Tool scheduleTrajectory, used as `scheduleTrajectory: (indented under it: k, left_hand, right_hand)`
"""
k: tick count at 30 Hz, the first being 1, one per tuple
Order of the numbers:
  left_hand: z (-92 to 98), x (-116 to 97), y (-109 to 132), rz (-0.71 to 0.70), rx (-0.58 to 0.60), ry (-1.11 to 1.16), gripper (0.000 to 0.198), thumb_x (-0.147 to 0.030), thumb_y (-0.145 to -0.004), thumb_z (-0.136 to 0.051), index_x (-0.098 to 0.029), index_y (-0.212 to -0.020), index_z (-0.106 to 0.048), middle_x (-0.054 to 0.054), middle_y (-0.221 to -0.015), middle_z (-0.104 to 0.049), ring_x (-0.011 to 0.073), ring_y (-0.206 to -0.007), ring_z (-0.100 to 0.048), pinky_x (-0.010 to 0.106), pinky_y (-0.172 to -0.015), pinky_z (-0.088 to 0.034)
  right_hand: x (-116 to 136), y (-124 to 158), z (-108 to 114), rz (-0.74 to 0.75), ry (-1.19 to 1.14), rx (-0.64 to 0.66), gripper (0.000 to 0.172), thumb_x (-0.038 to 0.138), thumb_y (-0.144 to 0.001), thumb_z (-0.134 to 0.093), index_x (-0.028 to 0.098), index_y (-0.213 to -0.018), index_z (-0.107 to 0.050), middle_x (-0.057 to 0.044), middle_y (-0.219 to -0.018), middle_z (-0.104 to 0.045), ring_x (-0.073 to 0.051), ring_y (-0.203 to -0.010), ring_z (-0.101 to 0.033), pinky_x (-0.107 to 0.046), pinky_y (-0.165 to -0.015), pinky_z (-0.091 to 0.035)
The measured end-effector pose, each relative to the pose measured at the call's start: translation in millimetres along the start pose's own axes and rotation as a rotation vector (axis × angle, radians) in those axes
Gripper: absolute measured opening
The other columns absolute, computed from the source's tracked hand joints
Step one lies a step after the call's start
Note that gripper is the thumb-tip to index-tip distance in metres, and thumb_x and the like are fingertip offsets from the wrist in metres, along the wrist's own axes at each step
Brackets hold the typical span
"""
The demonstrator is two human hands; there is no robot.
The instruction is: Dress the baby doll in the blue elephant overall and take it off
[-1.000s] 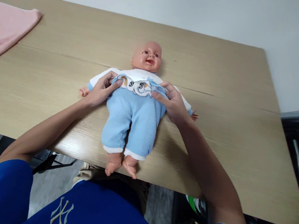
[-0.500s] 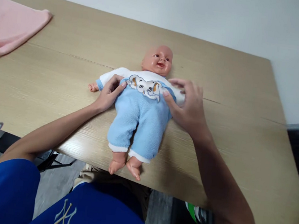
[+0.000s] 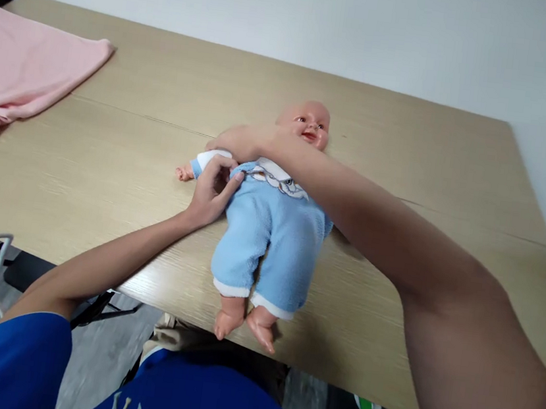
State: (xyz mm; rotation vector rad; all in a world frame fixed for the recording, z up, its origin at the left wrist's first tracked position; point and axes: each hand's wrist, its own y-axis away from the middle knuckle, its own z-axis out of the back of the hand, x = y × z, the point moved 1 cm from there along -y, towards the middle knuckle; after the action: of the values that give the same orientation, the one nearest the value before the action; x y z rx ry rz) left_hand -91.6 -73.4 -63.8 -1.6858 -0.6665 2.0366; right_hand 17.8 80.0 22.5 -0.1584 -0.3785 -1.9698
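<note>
A baby doll (image 3: pixel 312 124) lies on its back on the table with its feet towards me. It wears blue fleece overalls (image 3: pixel 250 228) with an elephant face on the bib, over a white top. My left hand (image 3: pixel 214 187) is at the side of the bib, thumb and fingers closed on the cloth edge. My right arm crosses over the doll's chest and covers part of the bib. Smeared by motion, my right hand (image 3: pixel 238 140) is over the doll's white sleeve (image 3: pixel 213 156) at the left; its fingers cannot be made out.
On the left of the wooden table (image 3: pixel 128 167) is a pink cloth (image 3: pixel 31 68). A white wall (image 3: pixel 300 22) rises behind the table. Below the front edge are a white cable (image 3: pixel 1 264) and dark items at the lower right.
My right hand has left the doll's right-hand side in view and swung left across its chest to the other sleeve. My left hand stays at the bib's side. The view has shifted slightly.
</note>
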Motion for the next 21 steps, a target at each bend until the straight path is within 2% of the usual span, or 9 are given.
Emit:
scheduleTrajectory:
  k: [2, 5, 7, 9, 11, 13, 15, 18, 21]
  left_hand:
    - [0.1, 0, 1, -0.014, -0.018, -0.018, 0.030, -0.054, -0.121, -0.069, -0.026, -0.114, -0.067, 0.002, -0.100, -0.067, 0.0173, -0.086, -0.061, 0.033, -0.080, -0.053]
    - [1.1, -1, 4, -0.108, -0.057, -0.110, 0.027, -0.053, -0.121, -0.069, -0.027, -0.115, -0.069, 0.003, -0.102, -0.068, 0.0198, -0.091, -0.063, 0.037, -0.085, -0.054]
    - [3.4, -2, 8, -0.185, -0.133, -0.234, 0.028, -0.056, -0.118, -0.073, -0.028, -0.114, -0.072, 0.005, -0.106, -0.066, 0.0239, -0.102, -0.065, 0.044, -0.097, -0.055]
    - [6.4, -3, 11, -0.227, -0.231, -0.339, 0.030, -0.059, -0.115, -0.076, -0.029, -0.114, -0.075, 0.008, -0.116, -0.063, 0.0286, -0.115, -0.064, 0.051, -0.110, -0.053]
    - [8.2, -2, 13, -0.249, -0.291, -0.347, 0.031, -0.061, -0.114, -0.076, -0.030, -0.116, -0.075, 0.010, -0.129, -0.060, 0.0323, -0.129, -0.062, 0.057, -0.119, -0.049]
    - [6.6, 0, 13, -0.274, -0.275, -0.237, 0.033, -0.064, -0.115, -0.073, -0.031, -0.119, -0.071, 0.011, -0.136, -0.061, 0.0337, -0.137, -0.062, 0.059, -0.124, -0.047]
    - [2.0, 2, 12, -0.240, -0.245, -0.057, 0.034, -0.066, -0.118, -0.067, -0.032, -0.122, -0.065, 0.009, -0.130, -0.066, 0.0306, -0.128, -0.067, 0.055, -0.120, -0.051]
    - [-5.7, 5, 7, -0.061, -0.274, 0.119, 0.033, -0.065, -0.121, -0.063, -0.032, -0.122, -0.060, 0.004, -0.114, -0.066, 0.0225, -0.101, -0.068, 0.042, -0.100, -0.057]
    - [-7.3, 5, 0, 0.085, -0.295, 0.143, 0.041, -0.071, -0.117, -0.069, -0.030, -0.117, -0.062, 0.003, -0.110, -0.064, 0.0205, -0.098, -0.066, 0.036, -0.092, -0.057]
  right_hand:
    - [-1, 5, -4, -0.023, 0.018, 0.029, 0.046, 0.014, -0.095, -0.082, 0.019, -0.140, -0.083, -0.010, -0.131, -0.089, -0.030, -0.116, -0.079, -0.040, -0.095, -0.054]
    - [2, 33, 0, -0.021, -0.170, -0.243, 0.045, 0.018, -0.094, -0.079, 0.020, -0.140, -0.079, -0.011, -0.138, -0.087, -0.031, -0.121, -0.077, -0.041, -0.101, -0.055]
    - [3, 56, 2, -0.050, -0.341, -0.423, 0.045, 0.020, -0.095, -0.077, 0.025, -0.139, -0.076, -0.007, -0.137, -0.086, -0.031, -0.120, -0.076, -0.043, -0.104, -0.057]
    - [0, 76, -1, -0.086, -0.460, -0.532, 0.045, 0.023, -0.095, -0.077, 0.029, -0.139, -0.076, -0.006, -0.138, -0.085, -0.033, -0.124, -0.075, -0.047, -0.109, -0.059]
    - [-3, 88, -5, -0.097, -0.501, -0.577, 0.046, 0.023, -0.093, -0.078, 0.033, -0.138, -0.076, -0.006, -0.143, -0.083, -0.036, -0.133, -0.072, -0.051, -0.118, -0.057]
    - [-4, 95, -10, -0.066, -0.496, -0.564, 0.044, 0.022, -0.093, -0.076, 0.033, -0.135, -0.078, -0.007, -0.146, -0.081, -0.036, -0.141, -0.069, -0.055, -0.128, -0.053]
    - [-2, 98, -13, -0.014, -0.484, -0.529, 0.037, 0.022, -0.095, -0.073, 0.032, -0.130, -0.082, -0.009, -0.148, -0.080, -0.036, -0.146, -0.067, -0.057, -0.133, -0.049]
    - [9, 109, -14, 0.012, -0.492, -0.529, 0.026, 0.031, -0.100, -0.076, 0.029, -0.124, -0.085, -0.012, -0.148, -0.080, -0.038, -0.149, -0.066, -0.059, -0.136, -0.046]
    - [23, 131, -17, -0.064, -0.518, -0.595, 0.033, 0.051, -0.109, -0.071, 0.029, -0.129, -0.084, -0.012, -0.145, -0.082, -0.038, -0.141, -0.070, -0.060, -0.131, -0.049]
